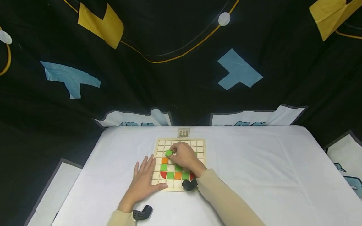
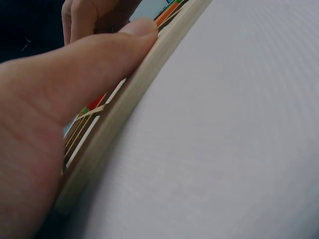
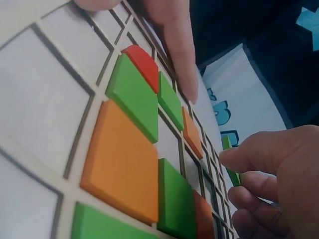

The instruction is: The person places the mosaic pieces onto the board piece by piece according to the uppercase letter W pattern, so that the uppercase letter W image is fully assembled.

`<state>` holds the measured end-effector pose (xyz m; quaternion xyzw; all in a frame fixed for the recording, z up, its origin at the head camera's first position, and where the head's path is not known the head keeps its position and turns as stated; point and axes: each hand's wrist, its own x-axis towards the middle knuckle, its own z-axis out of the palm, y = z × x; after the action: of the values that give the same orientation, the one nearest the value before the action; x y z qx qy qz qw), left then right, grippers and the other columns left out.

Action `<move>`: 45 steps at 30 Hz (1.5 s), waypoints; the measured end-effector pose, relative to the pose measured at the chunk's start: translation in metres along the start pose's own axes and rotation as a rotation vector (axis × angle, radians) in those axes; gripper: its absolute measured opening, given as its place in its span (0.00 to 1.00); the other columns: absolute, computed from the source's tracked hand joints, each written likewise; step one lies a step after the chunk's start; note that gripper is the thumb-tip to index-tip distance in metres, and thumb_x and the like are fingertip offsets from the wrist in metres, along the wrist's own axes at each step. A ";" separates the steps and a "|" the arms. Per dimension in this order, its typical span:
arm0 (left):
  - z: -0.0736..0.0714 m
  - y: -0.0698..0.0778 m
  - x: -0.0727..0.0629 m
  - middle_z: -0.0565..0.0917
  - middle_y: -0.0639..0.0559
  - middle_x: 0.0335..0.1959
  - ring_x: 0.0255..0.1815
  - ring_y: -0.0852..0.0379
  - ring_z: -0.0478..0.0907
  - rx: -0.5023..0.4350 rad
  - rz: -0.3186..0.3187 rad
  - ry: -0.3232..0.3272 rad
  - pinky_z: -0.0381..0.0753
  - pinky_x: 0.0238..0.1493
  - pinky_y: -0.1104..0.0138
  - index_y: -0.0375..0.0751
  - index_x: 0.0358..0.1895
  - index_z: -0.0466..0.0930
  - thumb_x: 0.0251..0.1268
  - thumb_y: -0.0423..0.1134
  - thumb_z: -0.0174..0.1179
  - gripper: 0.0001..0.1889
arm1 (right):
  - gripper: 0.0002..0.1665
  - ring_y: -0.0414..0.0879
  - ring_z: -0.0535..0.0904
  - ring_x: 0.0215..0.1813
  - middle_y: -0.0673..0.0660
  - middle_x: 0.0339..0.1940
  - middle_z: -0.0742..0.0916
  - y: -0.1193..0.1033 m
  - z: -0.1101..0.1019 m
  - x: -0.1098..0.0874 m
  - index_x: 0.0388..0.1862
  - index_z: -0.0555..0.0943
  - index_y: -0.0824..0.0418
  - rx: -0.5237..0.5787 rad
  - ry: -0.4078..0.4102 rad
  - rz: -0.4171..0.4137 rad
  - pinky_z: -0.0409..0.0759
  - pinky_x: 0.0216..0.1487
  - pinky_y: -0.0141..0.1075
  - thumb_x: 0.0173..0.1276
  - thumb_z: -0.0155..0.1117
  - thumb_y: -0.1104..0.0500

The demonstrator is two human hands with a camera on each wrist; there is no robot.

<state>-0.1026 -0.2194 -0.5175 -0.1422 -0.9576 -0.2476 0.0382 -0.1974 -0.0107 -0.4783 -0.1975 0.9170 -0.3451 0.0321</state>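
A wooden grid board lies on the white table. My right hand pinches a green square tile between thumb and fingers over the board's left columns; the tile shows edge-on in the right wrist view. Just nearer than it sits an orange tile, then a green tile and a red rounded tile. Along that near row lie green tiles, another orange tile and a red one. My left hand spreads along the board's left side, its thumb resting on the near rim.
A small card with a grid pattern lies just beyond the board. White cloth covers the table, and a black patterned curtain hangs behind it. Both wrists carry black camera mounts.
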 end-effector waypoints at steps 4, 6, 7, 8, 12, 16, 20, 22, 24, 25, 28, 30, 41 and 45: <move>0.000 -0.001 -0.001 0.53 0.39 0.81 0.81 0.36 0.43 0.009 -0.010 -0.011 0.32 0.75 0.37 0.30 0.78 0.55 0.51 0.73 0.65 0.61 | 0.17 0.42 0.79 0.42 0.49 0.39 0.85 -0.001 0.003 0.004 0.47 0.87 0.59 0.006 -0.011 0.004 0.80 0.47 0.37 0.60 0.72 0.55; 0.000 -0.001 -0.001 0.53 0.39 0.81 0.81 0.36 0.42 0.012 -0.015 -0.014 0.32 0.75 0.38 0.30 0.78 0.55 0.51 0.73 0.65 0.61 | 0.17 0.42 0.79 0.43 0.49 0.39 0.85 -0.001 0.005 0.005 0.48 0.87 0.59 0.004 -0.018 0.007 0.80 0.48 0.37 0.59 0.71 0.55; 0.000 -0.002 -0.001 0.53 0.39 0.81 0.81 0.36 0.42 0.012 -0.015 -0.014 0.32 0.75 0.38 0.30 0.78 0.55 0.50 0.73 0.65 0.62 | 0.17 0.43 0.79 0.43 0.49 0.39 0.85 -0.001 0.005 0.006 0.48 0.87 0.60 0.000 -0.019 0.007 0.80 0.49 0.37 0.59 0.71 0.56; 0.000 -0.002 -0.001 0.53 0.39 0.81 0.81 0.36 0.42 0.012 -0.014 -0.014 0.32 0.75 0.38 0.30 0.78 0.55 0.50 0.73 0.65 0.62 | 0.18 0.43 0.79 0.43 0.49 0.40 0.85 -0.001 0.006 0.006 0.48 0.87 0.60 -0.005 -0.021 0.007 0.79 0.50 0.37 0.59 0.71 0.56; 0.000 -0.002 -0.001 0.53 0.39 0.81 0.81 0.37 0.42 0.011 -0.012 -0.015 0.32 0.75 0.38 0.31 0.78 0.55 0.50 0.74 0.65 0.62 | 0.18 0.44 0.79 0.45 0.50 0.41 0.86 -0.001 0.007 0.007 0.49 0.88 0.59 -0.040 -0.020 0.000 0.79 0.52 0.38 0.60 0.70 0.56; 0.000 -0.002 0.000 0.53 0.39 0.81 0.81 0.36 0.42 0.009 -0.006 -0.014 0.32 0.75 0.38 0.30 0.78 0.55 0.50 0.73 0.65 0.62 | 0.17 0.44 0.80 0.45 0.50 0.42 0.86 0.001 0.007 0.010 0.49 0.88 0.59 -0.089 -0.018 -0.028 0.80 0.51 0.38 0.61 0.69 0.56; 0.001 -0.002 0.001 0.53 0.39 0.81 0.81 0.36 0.43 0.009 -0.006 -0.013 0.32 0.75 0.38 0.31 0.78 0.55 0.50 0.73 0.65 0.62 | 0.18 0.44 0.80 0.46 0.50 0.42 0.87 0.000 0.007 0.012 0.49 0.88 0.59 -0.126 -0.027 -0.041 0.80 0.50 0.38 0.61 0.69 0.56; 0.001 -0.001 0.001 0.53 0.39 0.81 0.81 0.36 0.42 0.011 -0.007 -0.016 0.32 0.75 0.38 0.31 0.78 0.55 0.50 0.73 0.65 0.62 | 0.18 0.44 0.80 0.46 0.51 0.43 0.87 0.000 0.007 0.012 0.49 0.88 0.59 -0.128 -0.034 -0.042 0.80 0.50 0.38 0.61 0.69 0.56; 0.001 -0.001 0.001 0.53 0.39 0.81 0.81 0.36 0.42 0.012 -0.010 -0.020 0.32 0.75 0.38 0.31 0.78 0.54 0.50 0.73 0.65 0.62 | 0.18 0.44 0.80 0.46 0.51 0.43 0.87 -0.001 0.007 0.012 0.50 0.88 0.59 -0.126 -0.040 -0.044 0.80 0.50 0.37 0.62 0.68 0.56; 0.001 -0.001 0.001 0.53 0.39 0.81 0.81 0.36 0.42 0.014 -0.012 -0.023 0.32 0.75 0.38 0.31 0.78 0.54 0.50 0.73 0.65 0.62 | 0.18 0.44 0.80 0.46 0.51 0.42 0.87 -0.001 0.007 0.012 0.50 0.88 0.59 -0.124 -0.040 -0.047 0.80 0.49 0.37 0.62 0.68 0.56; 0.000 0.000 0.001 0.52 0.39 0.81 0.81 0.37 0.42 0.016 -0.015 -0.026 0.31 0.75 0.38 0.31 0.78 0.54 0.51 0.73 0.65 0.62 | 0.18 0.43 0.80 0.44 0.51 0.41 0.87 -0.001 0.007 0.012 0.49 0.88 0.59 -0.118 -0.040 -0.059 0.80 0.46 0.36 0.62 0.68 0.55; 0.000 0.000 0.001 0.52 0.39 0.81 0.81 0.37 0.42 0.018 -0.015 -0.027 0.31 0.75 0.38 0.31 0.78 0.54 0.51 0.73 0.65 0.61 | 0.17 0.43 0.80 0.43 0.51 0.41 0.87 0.000 0.007 0.012 0.49 0.88 0.59 -0.114 -0.035 -0.065 0.80 0.45 0.36 0.62 0.68 0.55; -0.001 0.000 0.001 0.53 0.38 0.80 0.81 0.36 0.43 0.027 -0.006 -0.017 0.33 0.75 0.37 0.30 0.78 0.54 0.51 0.73 0.65 0.61 | 0.16 0.44 0.80 0.46 0.52 0.43 0.87 -0.002 0.011 0.014 0.49 0.89 0.60 -0.115 -0.035 -0.057 0.80 0.49 0.37 0.64 0.67 0.57; 0.000 -0.001 0.001 0.53 0.38 0.80 0.81 0.36 0.43 0.028 -0.006 -0.018 0.33 0.75 0.37 0.30 0.78 0.54 0.51 0.73 0.64 0.61 | 0.15 0.44 0.80 0.46 0.51 0.42 0.87 -0.002 0.012 0.014 0.48 0.89 0.60 -0.116 -0.033 -0.059 0.81 0.48 0.37 0.63 0.67 0.57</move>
<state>-0.1038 -0.2195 -0.5178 -0.1412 -0.9617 -0.2331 0.0308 -0.2074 -0.0245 -0.4851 -0.2317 0.9286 -0.2888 0.0255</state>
